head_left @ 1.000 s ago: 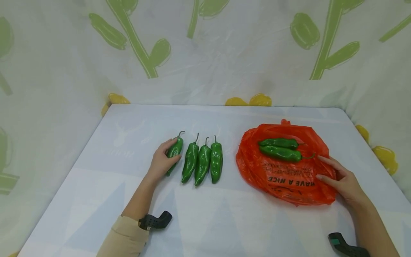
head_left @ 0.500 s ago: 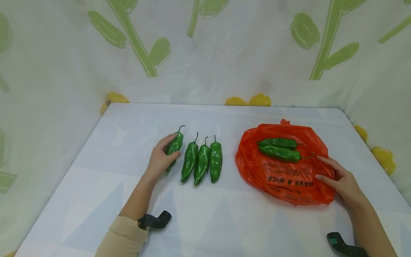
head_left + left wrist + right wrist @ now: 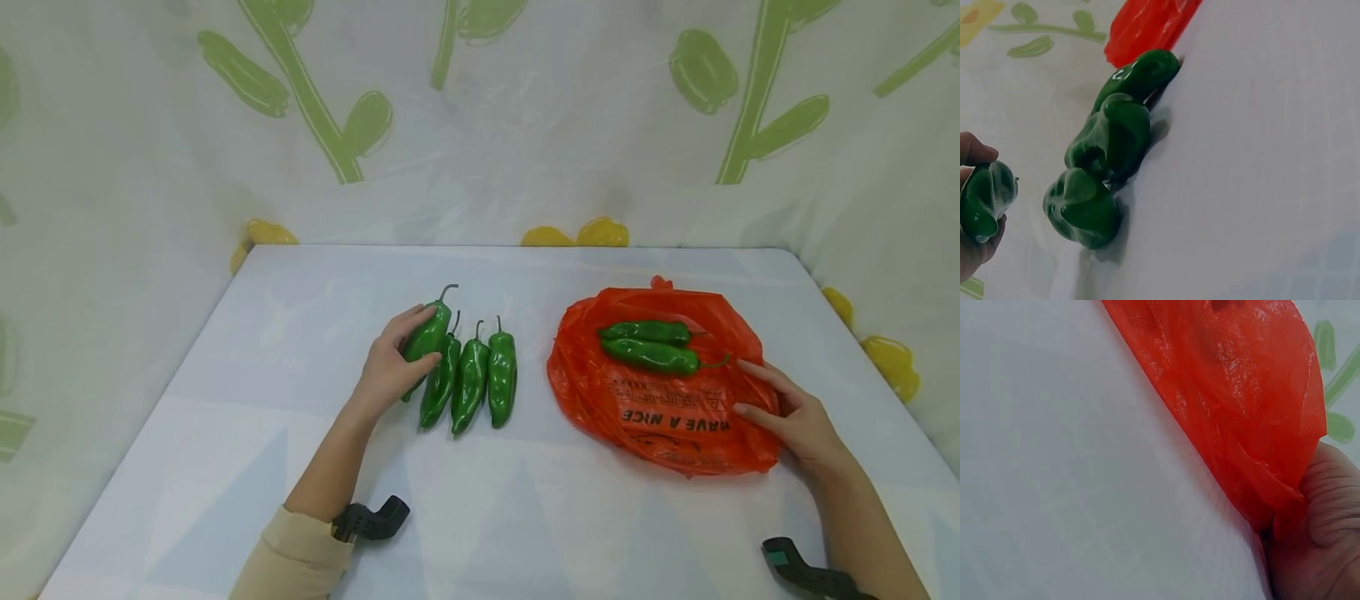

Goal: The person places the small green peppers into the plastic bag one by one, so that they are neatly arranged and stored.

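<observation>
My left hand (image 3: 392, 360) grips a green pepper (image 3: 431, 332) between thumb and fingers, its curved stem pointing away. In the left wrist view this held pepper (image 3: 988, 203) is off the table. It overlaps the leftmost of three more green peppers (image 3: 471, 385) lying side by side. My right hand (image 3: 806, 425) holds the right edge of a red plastic bag (image 3: 592, 400) spread flat; some of its fingers are hidden under the plastic. Two green peppers (image 3: 651, 355) lie crosswise at the bag, stems to the right. The right wrist view shows my thumb (image 3: 1335, 500) against the bag's crumpled edge.
The white table (image 3: 315, 283) has pale blue triangles. Behind and beside it hangs a pale cloth (image 3: 525, 150) with green plant shapes. A black wrist camera (image 3: 375, 518) sits on my left wrist, and another camera (image 3: 806, 571) on my right.
My left hand has raised the pepper and carried it away from me and to the right, over the leftmost pepper of the row. My right hand and the bag have stayed put.
</observation>
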Demonstrator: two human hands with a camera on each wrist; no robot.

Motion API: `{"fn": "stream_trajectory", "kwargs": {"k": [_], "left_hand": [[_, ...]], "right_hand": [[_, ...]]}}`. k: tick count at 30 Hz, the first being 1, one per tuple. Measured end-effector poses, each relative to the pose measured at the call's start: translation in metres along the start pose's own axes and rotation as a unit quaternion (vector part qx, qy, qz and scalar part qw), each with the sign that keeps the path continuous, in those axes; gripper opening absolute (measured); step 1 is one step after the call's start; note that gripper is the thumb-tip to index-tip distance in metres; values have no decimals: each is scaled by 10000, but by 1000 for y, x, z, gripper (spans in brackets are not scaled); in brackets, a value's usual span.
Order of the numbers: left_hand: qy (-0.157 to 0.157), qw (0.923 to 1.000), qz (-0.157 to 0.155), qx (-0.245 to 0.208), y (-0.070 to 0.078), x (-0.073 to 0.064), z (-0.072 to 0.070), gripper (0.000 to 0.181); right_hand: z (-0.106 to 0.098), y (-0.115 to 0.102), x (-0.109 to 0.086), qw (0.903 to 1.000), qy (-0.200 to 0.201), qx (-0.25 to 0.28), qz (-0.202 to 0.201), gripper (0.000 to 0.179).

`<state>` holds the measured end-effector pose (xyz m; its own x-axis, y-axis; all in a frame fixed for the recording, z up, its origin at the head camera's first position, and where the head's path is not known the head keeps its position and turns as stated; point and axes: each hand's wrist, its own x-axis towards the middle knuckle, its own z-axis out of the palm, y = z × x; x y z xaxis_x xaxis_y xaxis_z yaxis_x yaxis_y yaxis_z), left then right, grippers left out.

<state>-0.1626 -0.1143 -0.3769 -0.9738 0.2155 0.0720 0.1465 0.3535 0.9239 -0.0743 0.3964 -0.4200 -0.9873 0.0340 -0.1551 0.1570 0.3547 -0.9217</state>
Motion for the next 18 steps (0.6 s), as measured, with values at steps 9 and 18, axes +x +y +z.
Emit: {"fn": "stream_trajectory", "kwargs": {"k": [9,18], "left_hand": [[-167,9996,198,-121,13,6,11,61],[-565,9975,433,-28,27,13,28,62]], "right_hand": [[1,2,-1,10000,8,29,-41,61],[0,4,1,9988,-63,457,-141,60]]}}
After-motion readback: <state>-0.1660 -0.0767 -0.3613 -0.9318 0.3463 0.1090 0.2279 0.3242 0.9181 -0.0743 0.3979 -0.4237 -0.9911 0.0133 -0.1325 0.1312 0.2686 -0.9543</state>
